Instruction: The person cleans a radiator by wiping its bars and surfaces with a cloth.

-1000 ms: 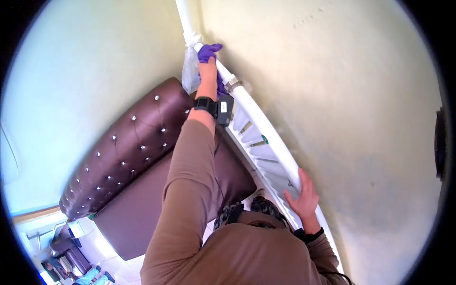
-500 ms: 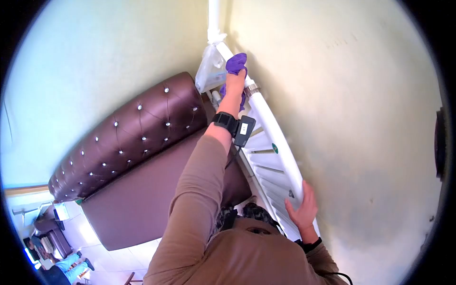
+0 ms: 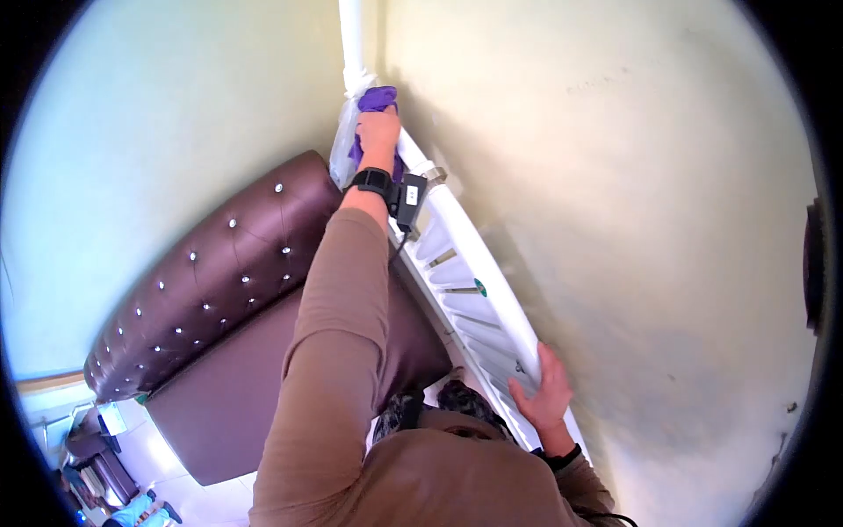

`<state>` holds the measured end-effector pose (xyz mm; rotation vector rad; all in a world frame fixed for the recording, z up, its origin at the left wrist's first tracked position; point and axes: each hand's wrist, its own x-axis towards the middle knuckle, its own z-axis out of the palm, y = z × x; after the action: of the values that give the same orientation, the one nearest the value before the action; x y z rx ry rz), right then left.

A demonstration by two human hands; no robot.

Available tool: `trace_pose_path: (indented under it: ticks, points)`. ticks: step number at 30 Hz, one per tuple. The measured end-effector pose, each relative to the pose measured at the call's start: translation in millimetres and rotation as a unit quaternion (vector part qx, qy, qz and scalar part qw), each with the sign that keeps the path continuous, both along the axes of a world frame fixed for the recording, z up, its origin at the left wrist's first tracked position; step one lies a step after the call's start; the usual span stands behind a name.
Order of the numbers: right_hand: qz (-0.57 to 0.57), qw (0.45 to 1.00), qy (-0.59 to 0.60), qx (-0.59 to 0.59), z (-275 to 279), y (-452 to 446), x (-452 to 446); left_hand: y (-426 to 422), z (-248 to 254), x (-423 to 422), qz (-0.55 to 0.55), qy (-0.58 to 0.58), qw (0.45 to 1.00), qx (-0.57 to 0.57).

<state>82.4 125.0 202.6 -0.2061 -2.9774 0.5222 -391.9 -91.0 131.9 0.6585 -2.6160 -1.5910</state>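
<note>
My left hand (image 3: 378,132) is closed on a purple cloth (image 3: 378,97) and presses it around the white pipe (image 3: 411,151) above the radiator's end. Beside it a clear plastic bag (image 3: 344,145) hangs from the pipe. A black band with a small box (image 3: 410,200) is strapped to my left wrist. Lower right, my right hand (image 3: 546,395) grips the rounded top edge of the white radiator (image 3: 479,250), thumb on the near side and fingers on the wall side.
A brown tufted sofa (image 3: 281,351) stands left of the radiator, its end close to it. The beige wall (image 3: 650,220) runs close behind the radiator. At the far lower left, part of a person in light blue trousers (image 3: 132,509) shows over the tiled floor (image 3: 154,443).
My left hand has slid up the pipe with the cloth, nearer the joint by the bag. My right hand keeps its place on the radiator. The view has shifted slightly.
</note>
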Motion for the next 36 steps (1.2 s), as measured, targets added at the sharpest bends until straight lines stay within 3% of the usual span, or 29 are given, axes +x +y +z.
trace_pose_path:
  ticks: [2, 3, 6, 8, 9, 10, 12, 15, 16, 20, 23, 27, 31, 33, 36]
  points:
    - [0.002, 1.0, 0.007, -0.003, -1.3, 1.5, 2.3, -7.3, -13.1, -13.3, 0.004, -0.006, 1.0, -0.019]
    - [-0.004, 1.0, 0.005, 0.006, -3.1, 1.3, 2.8, -12.8, -52.0, -38.9, -0.028, 0.077, 0.996, 0.033]
    - [-0.019, 1.0, -0.006, 0.013, -2.7, -0.2, 7.9, -20.3, -84.4, -39.1, -0.074, 0.219, 0.968, 0.101]
    - [-0.027, 1.0, -0.011, 0.011, -4.0, -1.9, 6.7, -20.1, -37.4, 30.3, -0.05, 0.087, 0.924, 0.37]
    - [-0.026, 0.999, -0.003, 0.024, -3.8, -1.8, 6.8, -24.2, -29.7, 55.4, -0.07, 0.014, 0.904, 0.421]
    - [-0.022, 0.999, 0.007, 0.039, -4.2, -1.5, 7.2, -24.6, -55.9, 61.6, -0.088, 0.003, 0.89, 0.448]
    - [-0.016, 0.999, 0.018, 0.044, -7.2, -1.2, 8.0, -18.5, -47.2, 118.6, -0.121, -0.035, 0.824, 0.553]
    - [-0.04, 0.998, -0.016, 0.043, -4.2, -4.5, 9.5, 13.1, -83.6, 165.8, -0.082, 0.013, 0.824, 0.56]
    - [-0.04, 0.998, -0.019, 0.05, -5.2, -4.1, 9.2, 23.1, -79.2, 185.2, -0.104, -0.025, 0.846, 0.522]
    - [-0.014, 0.998, 0.021, 0.064, -8.4, -3.8, 8.7, 39.7, -83.0, 215.9, -0.07, 0.072, 0.874, 0.475]
    - [-0.018, 0.998, 0.019, 0.064, -6.9, -6.7, 9.3, 31.0, -58.9, 237.7, -0.145, 0.21, 0.937, 0.239]
    - [-0.016, 0.997, 0.015, 0.075, -5.8, -7.2, 9.4, 31.4, -53.0, 268.4, -0.149, 0.218, 0.942, 0.208]
    - [-0.013, 0.997, 0.022, 0.076, -5.4, -9.2, 7.6, 27.3, 4.8, 292.4, -0.162, 0.264, 0.92, 0.238]
    - [-0.018, 0.997, 0.017, 0.074, -5.7, -9.3, 6.9, 23.6, 51.9, 287.1, -0.168, 0.345, 0.913, 0.143]
    - [-0.017, 0.997, 0.023, 0.073, -8.1, -7.3, 7.2, 36.9, 60.2, 242.9, -0.146, 0.371, 0.907, -0.138]
